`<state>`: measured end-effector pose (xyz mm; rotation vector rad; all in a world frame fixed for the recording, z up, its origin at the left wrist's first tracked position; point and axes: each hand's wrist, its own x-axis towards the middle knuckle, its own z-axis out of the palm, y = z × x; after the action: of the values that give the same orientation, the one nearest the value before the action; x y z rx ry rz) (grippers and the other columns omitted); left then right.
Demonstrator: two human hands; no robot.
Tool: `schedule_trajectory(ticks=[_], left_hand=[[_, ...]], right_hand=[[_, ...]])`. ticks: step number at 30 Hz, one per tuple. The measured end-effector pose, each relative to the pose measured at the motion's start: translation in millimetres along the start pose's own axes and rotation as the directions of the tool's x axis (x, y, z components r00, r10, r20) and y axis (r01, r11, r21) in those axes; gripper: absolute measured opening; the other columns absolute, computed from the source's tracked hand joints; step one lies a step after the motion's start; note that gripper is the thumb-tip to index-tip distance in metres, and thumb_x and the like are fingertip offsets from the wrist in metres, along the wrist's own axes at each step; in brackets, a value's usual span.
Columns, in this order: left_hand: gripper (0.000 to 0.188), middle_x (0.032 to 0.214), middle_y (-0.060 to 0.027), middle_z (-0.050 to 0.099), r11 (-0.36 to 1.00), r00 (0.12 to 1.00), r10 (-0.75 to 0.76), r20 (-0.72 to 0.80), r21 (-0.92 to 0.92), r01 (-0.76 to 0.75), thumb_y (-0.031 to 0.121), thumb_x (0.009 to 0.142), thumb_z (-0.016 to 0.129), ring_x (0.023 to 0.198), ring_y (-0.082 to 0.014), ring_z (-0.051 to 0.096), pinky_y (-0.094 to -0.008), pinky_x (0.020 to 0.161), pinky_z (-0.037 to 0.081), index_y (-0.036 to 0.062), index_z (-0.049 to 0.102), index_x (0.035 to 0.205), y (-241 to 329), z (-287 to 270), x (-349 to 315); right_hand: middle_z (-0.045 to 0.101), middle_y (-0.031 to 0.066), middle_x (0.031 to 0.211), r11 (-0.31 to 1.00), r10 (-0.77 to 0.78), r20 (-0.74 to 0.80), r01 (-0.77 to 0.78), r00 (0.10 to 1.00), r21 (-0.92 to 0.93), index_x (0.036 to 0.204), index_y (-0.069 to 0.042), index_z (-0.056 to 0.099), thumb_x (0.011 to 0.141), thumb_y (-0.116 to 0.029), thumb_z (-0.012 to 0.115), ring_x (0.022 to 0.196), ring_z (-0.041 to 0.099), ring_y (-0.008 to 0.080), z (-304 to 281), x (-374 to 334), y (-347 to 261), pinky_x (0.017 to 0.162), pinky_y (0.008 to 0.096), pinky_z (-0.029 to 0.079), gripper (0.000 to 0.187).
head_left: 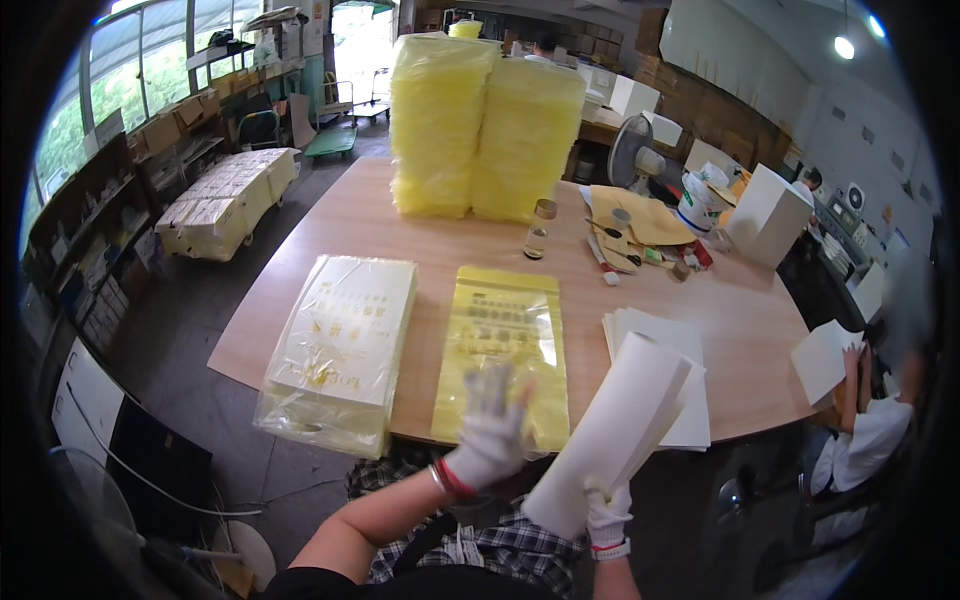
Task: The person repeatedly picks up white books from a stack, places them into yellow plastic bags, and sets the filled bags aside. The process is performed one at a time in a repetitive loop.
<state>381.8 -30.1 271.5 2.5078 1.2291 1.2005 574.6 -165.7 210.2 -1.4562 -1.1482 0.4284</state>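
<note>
White sheets [610, 430], curled into a loose roll, stand nearest the camera, pinched at their lower end in the right hand [607, 517], whose gloved grip is pressed together around the paper. Just left of them the left hand [492, 430], also in a white glove, is blurred with its grip spread, hovering over the near end of a flat yellow bag [503, 350] that lies on the wooden surface [400, 225]. Beside that bag on the left sits a clear-wrapped bundle of pale bags [340, 350], overhanging the near edge of the surface, and on the right a flat stack of white paper [670, 350] lies partly under the curled sheets. Farther back, near the middle, stands a small glass bottle [538, 230], with brown envelopes [640, 215] and small tools scattered to its right, and a white box [768, 213] just beyond them. At the far edge two tall stacks of yellow bags [485, 125] rise side by side, with a desk fan [633, 150] close by. At the right rim another person [865, 440] sits holding a white sheet. Beyond the surface the room shows a grey floor, a cart of white boxes [225, 200] on the left, shelves under large windows [130, 70], and stacked cartons along the far wall.
</note>
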Motion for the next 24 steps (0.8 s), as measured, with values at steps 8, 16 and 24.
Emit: schedule_trajectory(ticks=[8,16,24], left_hand=[[0.031,0.079,-0.0172,0.058,0.965,0.980,-0.030,0.197,-0.250,0.079,0.020,0.074,0.058,0.082,-0.0345,0.058,-0.0454,0.066,0.048,0.0051,0.053,0.101,-33,37,9],[0.052,0.083,-0.0172,0.061,0.951,0.885,-0.031,0.464,-0.260,0.170,0.024,0.076,0.058,0.083,-0.0360,0.059,-0.0450,0.069,0.048,0.0076,0.045,0.123,-13,62,-33],[0.043,0.100,-0.0131,0.056,0.985,0.997,0.072,0.010,0.155,-0.073,0.011,0.078,0.053,0.090,-0.0331,0.055,-0.0456,0.093,0.038,0.0067,0.045,0.120,-134,93,-84]], right_hand=[[0.061,0.0173,0.094,0.615,0.216,0.556,0.330,0.803,-0.716,0.104,-0.009,0.057,0.076,-0.028,0.056,0.076,0.062,0.0323,11,27,-5,0.064,0.0432,0.050,0.033],[0.055,0.0176,0.108,0.782,0.415,0.129,-0.280,0.901,-0.556,0.116,-0.003,0.045,0.064,-0.042,0.075,0.096,0.056,0.0314,52,45,51,0.083,0.0405,0.045,0.071],[0.061,0.0207,0.093,0.620,0.421,0.205,-0.115,0.884,-0.776,0.132,-0.015,0.030,0.082,-0.018,0.051,0.085,0.059,0.0395,103,103,118,0.075,0.0469,0.044,0.054]])
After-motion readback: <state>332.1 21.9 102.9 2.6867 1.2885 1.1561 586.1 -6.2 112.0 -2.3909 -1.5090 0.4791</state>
